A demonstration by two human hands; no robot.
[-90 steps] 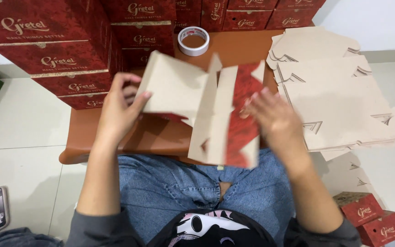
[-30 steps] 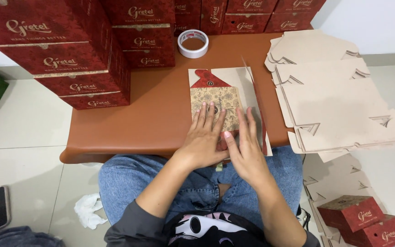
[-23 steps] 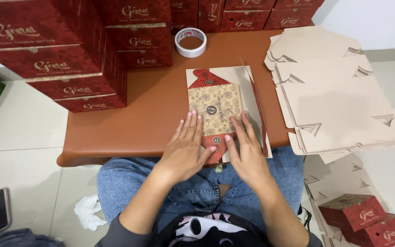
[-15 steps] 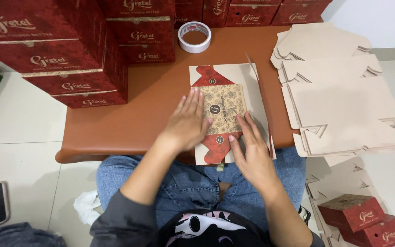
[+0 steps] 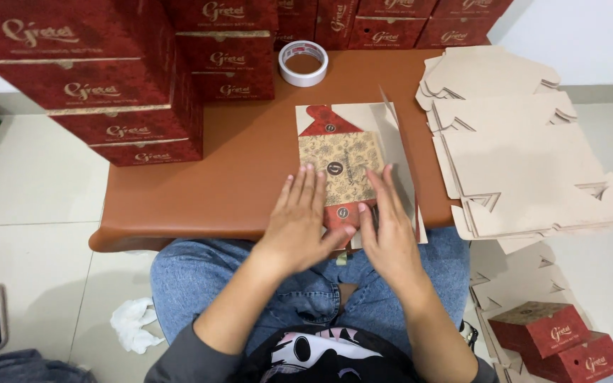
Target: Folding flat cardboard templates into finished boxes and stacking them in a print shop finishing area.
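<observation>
Table edge (image 5: 179,237): flat box blank (image 5: 349,159) overhangs it slightly.
Left hand (image 5: 299,220): flat, fingers together, pressed on blank.
Right hand (image 5: 391,227): likewise.

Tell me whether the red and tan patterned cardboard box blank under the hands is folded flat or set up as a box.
Folded flat: the red and tan patterned cardboard box blank lies on the brown table, both palms pressing its near end.

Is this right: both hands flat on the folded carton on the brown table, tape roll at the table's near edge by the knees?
Not quite. The tape roll lies at the far edge of the brown table, beside the stacked red boxes, as the head view shows. The rest holds: left hand and right hand lie flat on the folded carton.
</observation>
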